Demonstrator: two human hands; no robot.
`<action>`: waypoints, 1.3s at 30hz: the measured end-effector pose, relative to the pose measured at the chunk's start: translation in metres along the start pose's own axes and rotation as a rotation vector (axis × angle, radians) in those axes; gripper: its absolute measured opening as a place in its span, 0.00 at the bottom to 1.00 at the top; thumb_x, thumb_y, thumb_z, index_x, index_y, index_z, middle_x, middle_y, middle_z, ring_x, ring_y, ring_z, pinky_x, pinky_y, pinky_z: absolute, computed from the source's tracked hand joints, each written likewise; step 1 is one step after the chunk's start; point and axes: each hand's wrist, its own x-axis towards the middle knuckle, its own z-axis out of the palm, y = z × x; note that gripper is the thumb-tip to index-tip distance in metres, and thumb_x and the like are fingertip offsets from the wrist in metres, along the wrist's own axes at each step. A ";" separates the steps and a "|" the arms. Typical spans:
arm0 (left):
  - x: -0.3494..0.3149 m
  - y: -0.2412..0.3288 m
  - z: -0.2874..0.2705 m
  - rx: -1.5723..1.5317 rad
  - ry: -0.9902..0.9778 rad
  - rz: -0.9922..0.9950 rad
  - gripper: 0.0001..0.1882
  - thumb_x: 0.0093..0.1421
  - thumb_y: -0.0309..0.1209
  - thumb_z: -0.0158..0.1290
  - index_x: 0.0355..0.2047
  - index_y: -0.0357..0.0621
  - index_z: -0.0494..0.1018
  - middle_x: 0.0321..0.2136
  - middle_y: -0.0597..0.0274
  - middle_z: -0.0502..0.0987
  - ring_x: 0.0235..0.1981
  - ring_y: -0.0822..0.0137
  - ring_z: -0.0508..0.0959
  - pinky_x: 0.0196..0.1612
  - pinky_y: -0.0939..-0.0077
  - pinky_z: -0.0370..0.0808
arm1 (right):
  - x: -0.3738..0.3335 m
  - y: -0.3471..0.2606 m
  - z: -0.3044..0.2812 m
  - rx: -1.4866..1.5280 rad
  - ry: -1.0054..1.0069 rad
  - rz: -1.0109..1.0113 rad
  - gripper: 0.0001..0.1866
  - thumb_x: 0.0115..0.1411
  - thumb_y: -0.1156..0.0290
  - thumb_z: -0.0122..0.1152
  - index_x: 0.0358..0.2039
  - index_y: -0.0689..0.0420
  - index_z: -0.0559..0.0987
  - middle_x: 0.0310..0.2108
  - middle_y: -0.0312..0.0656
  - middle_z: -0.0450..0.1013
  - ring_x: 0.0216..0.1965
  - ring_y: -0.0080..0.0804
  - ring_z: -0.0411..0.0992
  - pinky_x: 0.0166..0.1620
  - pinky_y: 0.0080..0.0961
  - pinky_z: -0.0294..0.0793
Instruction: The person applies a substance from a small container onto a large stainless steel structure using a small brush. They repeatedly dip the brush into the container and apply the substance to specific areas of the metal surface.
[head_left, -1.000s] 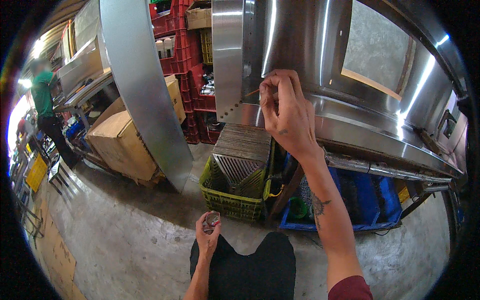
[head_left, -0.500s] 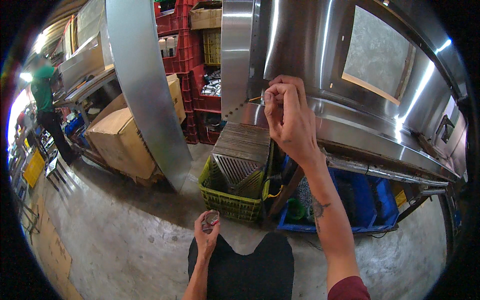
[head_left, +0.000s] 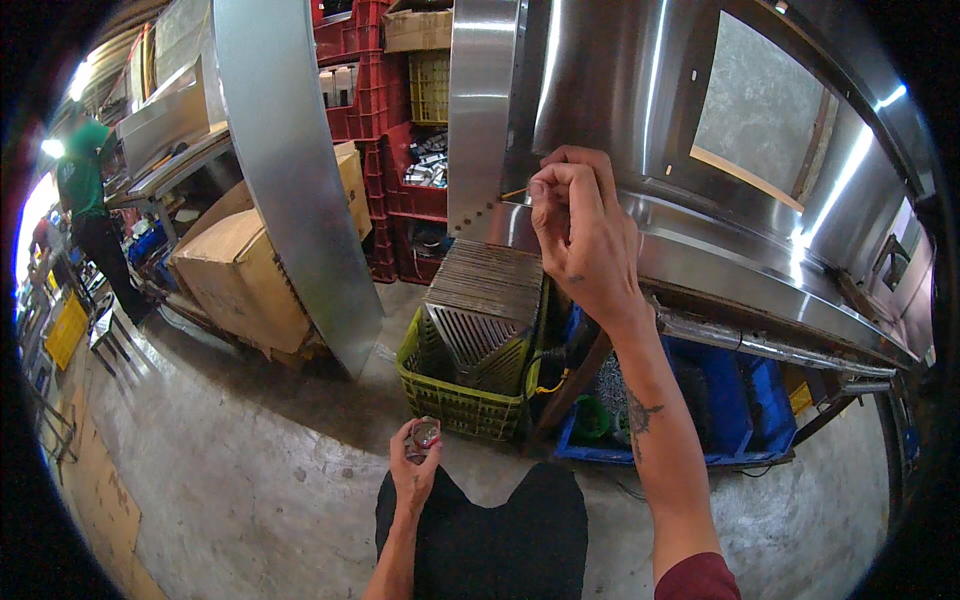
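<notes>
My right hand [head_left: 588, 235] is raised in a pinch on a thin yellowish stick [head_left: 515, 193]. The stick's tip points left, at the corner of a shiny sheet-metal housing [head_left: 600, 90], where a row of dark spots [head_left: 480, 213] runs along the edge. Low down by my knee, my left hand [head_left: 412, 470] is closed around a small round clear container [head_left: 426, 434]. What lies inside the container is too small to tell.
Below the housing, a yellow-green crate [head_left: 460, 408] holds a stack of slotted metal plates [head_left: 480, 300]. Blue bins [head_left: 690, 440] lie to its right. A tall metal sheet [head_left: 290, 180] leans against a cardboard box [head_left: 240, 280]. Red crates [head_left: 355, 120] rise behind. A person in green [head_left: 85, 185] stands far left.
The view has shifted slightly. My right hand still pinches the stick by the metal corner, and my left hand keeps its hold on the container.
</notes>
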 end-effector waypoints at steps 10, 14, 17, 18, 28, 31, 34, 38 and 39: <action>0.002 -0.003 0.000 -0.018 -0.018 -0.012 0.33 0.66 0.27 0.72 0.69 0.41 0.73 0.61 0.54 0.76 0.50 0.64 0.86 0.50 0.71 0.86 | 0.000 0.001 0.001 0.007 0.028 -0.027 0.08 0.75 0.71 0.68 0.48 0.59 0.79 0.54 0.43 0.77 0.39 0.37 0.87 0.39 0.33 0.87; 0.002 0.000 0.000 -0.029 -0.012 -0.005 0.33 0.66 0.27 0.72 0.69 0.42 0.73 0.61 0.53 0.76 0.51 0.63 0.87 0.51 0.71 0.86 | 0.001 0.001 0.001 0.034 0.029 -0.002 0.08 0.75 0.71 0.68 0.48 0.58 0.79 0.54 0.43 0.77 0.38 0.38 0.87 0.38 0.34 0.87; 0.002 -0.001 -0.001 -0.027 -0.012 0.010 0.33 0.66 0.27 0.72 0.69 0.42 0.73 0.61 0.53 0.76 0.51 0.62 0.87 0.52 0.70 0.86 | 0.001 0.001 0.001 0.033 0.034 -0.015 0.08 0.75 0.71 0.67 0.48 0.58 0.79 0.54 0.43 0.77 0.38 0.38 0.87 0.38 0.34 0.86; 0.002 -0.002 -0.001 -0.037 -0.013 0.009 0.33 0.66 0.27 0.72 0.69 0.42 0.73 0.61 0.53 0.76 0.52 0.61 0.87 0.52 0.70 0.86 | 0.001 0.001 0.001 0.026 0.036 -0.030 0.08 0.75 0.71 0.67 0.48 0.58 0.79 0.54 0.43 0.77 0.38 0.37 0.87 0.38 0.34 0.86; 0.001 0.009 -0.001 -0.003 -0.025 0.010 0.32 0.66 0.27 0.71 0.69 0.43 0.73 0.61 0.54 0.77 0.53 0.61 0.86 0.53 0.69 0.85 | 0.002 0.004 0.001 0.020 0.029 -0.029 0.08 0.74 0.71 0.68 0.48 0.58 0.79 0.54 0.44 0.77 0.41 0.40 0.87 0.38 0.34 0.87; -0.001 0.017 -0.001 -0.040 -0.028 -0.060 0.30 0.67 0.28 0.70 0.68 0.42 0.75 0.62 0.56 0.80 0.56 0.61 0.84 0.56 0.67 0.83 | 0.002 0.002 0.001 0.012 0.014 -0.022 0.07 0.74 0.71 0.68 0.48 0.57 0.79 0.54 0.44 0.77 0.40 0.39 0.87 0.38 0.33 0.87; 0.000 0.010 -0.002 -0.001 -0.028 -0.005 0.32 0.66 0.27 0.71 0.69 0.43 0.74 0.60 0.54 0.77 0.52 0.62 0.86 0.52 0.68 0.85 | 0.002 0.004 0.002 0.045 0.039 -0.035 0.07 0.73 0.72 0.68 0.48 0.57 0.79 0.54 0.43 0.77 0.39 0.38 0.87 0.38 0.32 0.87; 0.001 0.000 -0.001 -0.050 -0.037 -0.033 0.32 0.66 0.27 0.71 0.69 0.43 0.74 0.61 0.54 0.77 0.51 0.62 0.86 0.51 0.69 0.85 | 0.003 0.002 0.001 0.021 0.024 -0.035 0.08 0.73 0.72 0.68 0.48 0.57 0.79 0.53 0.43 0.78 0.39 0.38 0.86 0.39 0.33 0.87; 0.001 -0.002 0.000 -0.058 -0.036 -0.032 0.32 0.66 0.28 0.71 0.69 0.43 0.74 0.61 0.54 0.77 0.51 0.62 0.86 0.51 0.69 0.85 | 0.003 0.003 0.001 0.020 0.022 -0.018 0.08 0.73 0.71 0.69 0.48 0.57 0.79 0.53 0.43 0.78 0.39 0.38 0.86 0.39 0.33 0.87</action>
